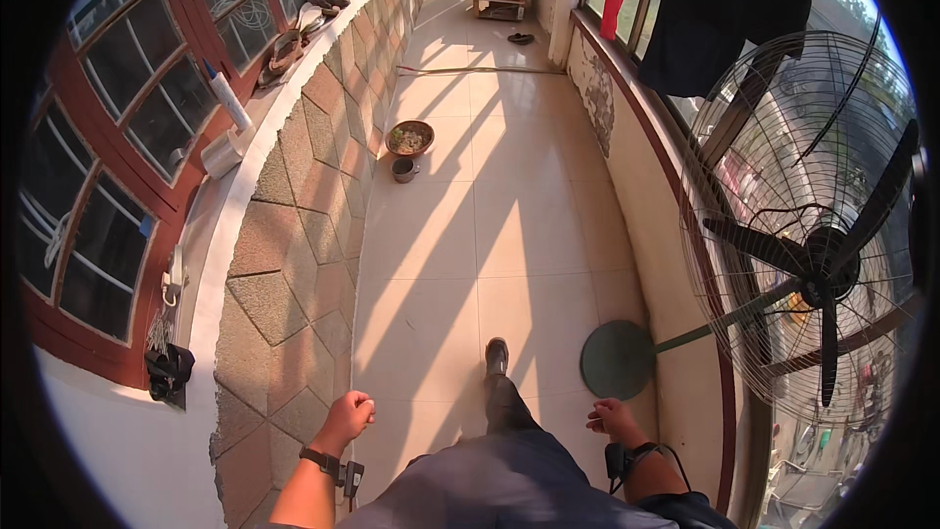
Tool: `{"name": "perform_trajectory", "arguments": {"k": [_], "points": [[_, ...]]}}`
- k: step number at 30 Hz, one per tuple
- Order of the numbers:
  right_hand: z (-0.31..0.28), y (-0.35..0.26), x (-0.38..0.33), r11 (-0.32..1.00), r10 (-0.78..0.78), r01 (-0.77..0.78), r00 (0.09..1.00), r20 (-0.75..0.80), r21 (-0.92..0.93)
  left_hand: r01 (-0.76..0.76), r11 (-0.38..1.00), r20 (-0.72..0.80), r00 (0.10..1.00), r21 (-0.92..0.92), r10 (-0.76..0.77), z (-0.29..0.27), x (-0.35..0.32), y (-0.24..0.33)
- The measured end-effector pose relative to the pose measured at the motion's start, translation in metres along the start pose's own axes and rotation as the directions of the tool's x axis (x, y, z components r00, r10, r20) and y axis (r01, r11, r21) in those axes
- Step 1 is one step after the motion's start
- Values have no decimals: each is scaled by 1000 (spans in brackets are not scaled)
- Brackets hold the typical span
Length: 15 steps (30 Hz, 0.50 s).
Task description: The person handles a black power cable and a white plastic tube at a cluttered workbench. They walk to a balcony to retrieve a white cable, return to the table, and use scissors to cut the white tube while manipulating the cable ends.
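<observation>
Currently, right hand [612, 416]: loosely curled, nothing visible in its grip; how far closed, I cannot tell.
Left hand [350, 418]: curled likewise, closure equally unclear, beside the stone-faced wall [269, 318].
Caged fan [827, 269]: ahead and rightward, apart from both hands, nearer the right.
Green base [617, 360]: on the floor [421, 245], just beyond the right hand in view.
Green pole [725, 317]: long axis running rightward from base to fan.
</observation>
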State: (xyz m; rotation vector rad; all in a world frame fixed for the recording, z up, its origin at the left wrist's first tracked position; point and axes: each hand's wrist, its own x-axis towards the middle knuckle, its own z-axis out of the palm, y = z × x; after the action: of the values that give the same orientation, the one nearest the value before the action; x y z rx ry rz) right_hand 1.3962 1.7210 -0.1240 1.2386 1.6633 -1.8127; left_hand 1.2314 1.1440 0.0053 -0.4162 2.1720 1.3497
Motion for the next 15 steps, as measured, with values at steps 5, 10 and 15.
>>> {"name": "perform_trajectory", "arguments": {"k": [5,10,15], "points": [[30,-132,145,993,2,7,997,-79,119,98,994,-47,994,-40,-100,1,171,96],[104,-356,260,991,-26,13,995,99,130,221,975,35,974,14,-222,3,274,192],[176,-579,364,974,-227,220,959,171,61,318,948,79,946,-28,-315,-4,419,269]]}}
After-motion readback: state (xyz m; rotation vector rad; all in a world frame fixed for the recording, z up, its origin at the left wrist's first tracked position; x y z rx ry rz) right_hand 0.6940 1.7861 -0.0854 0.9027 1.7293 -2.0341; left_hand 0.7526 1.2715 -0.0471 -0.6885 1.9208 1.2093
